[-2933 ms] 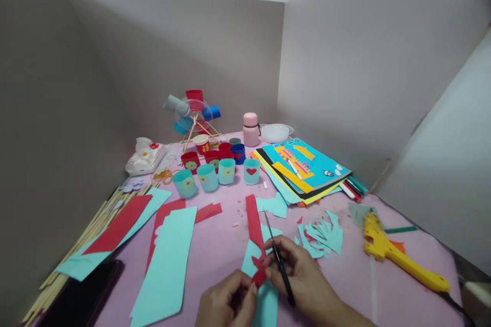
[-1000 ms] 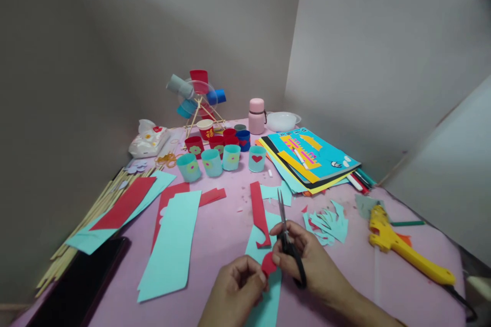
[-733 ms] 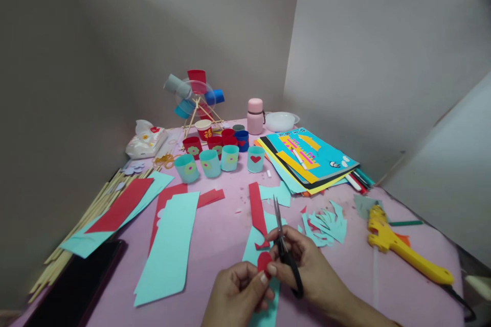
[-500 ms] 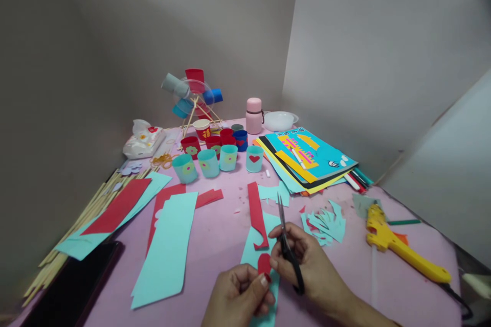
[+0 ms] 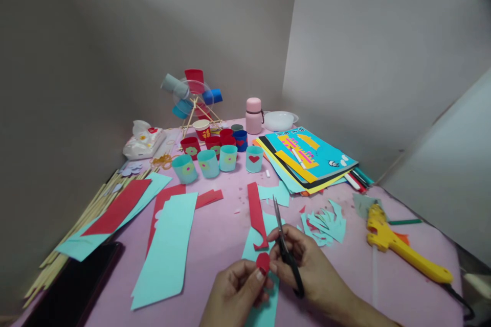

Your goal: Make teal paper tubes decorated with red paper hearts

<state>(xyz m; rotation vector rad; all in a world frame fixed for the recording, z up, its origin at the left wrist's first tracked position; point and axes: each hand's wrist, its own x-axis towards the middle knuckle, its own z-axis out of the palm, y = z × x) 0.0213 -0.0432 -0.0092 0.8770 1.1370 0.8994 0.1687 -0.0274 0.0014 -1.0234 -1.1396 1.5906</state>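
Note:
Between thumb and fingers, my left hand (image 5: pixel 240 286) pinches a small rounded red paper piece (image 5: pixel 263 261). My right hand (image 5: pixel 307 265) is closed around black-handled scissors (image 5: pixel 283 242), whose blades point up and away from me and look nearly closed. The right thumb tip reaches the edge of the red piece. Just beyond the hands lies a red paper strip (image 5: pixel 256 209) with a curved cut at its near end. It rests partly on a light blue paper strip (image 5: pixel 251 242), which runs under my hands and is partly hidden by them.
Blue paper scraps (image 5: pixel 326 222) and a yellow glue gun (image 5: pixel 402 253) lie to the right. Light blue sheets (image 5: pixel 166 250), a phone (image 5: pixel 72 286) and wooden sticks (image 5: pixel 92 202) are left. Decorated paper cups (image 5: pixel 209 163), a pink bottle (image 5: pixel 253 117) and a paper stack (image 5: pixel 310 156) stand behind.
The red piece has shifted slightly left and turned in my fingers. My right hand and the scissors have tilted a little to the left. Everything else stays put.

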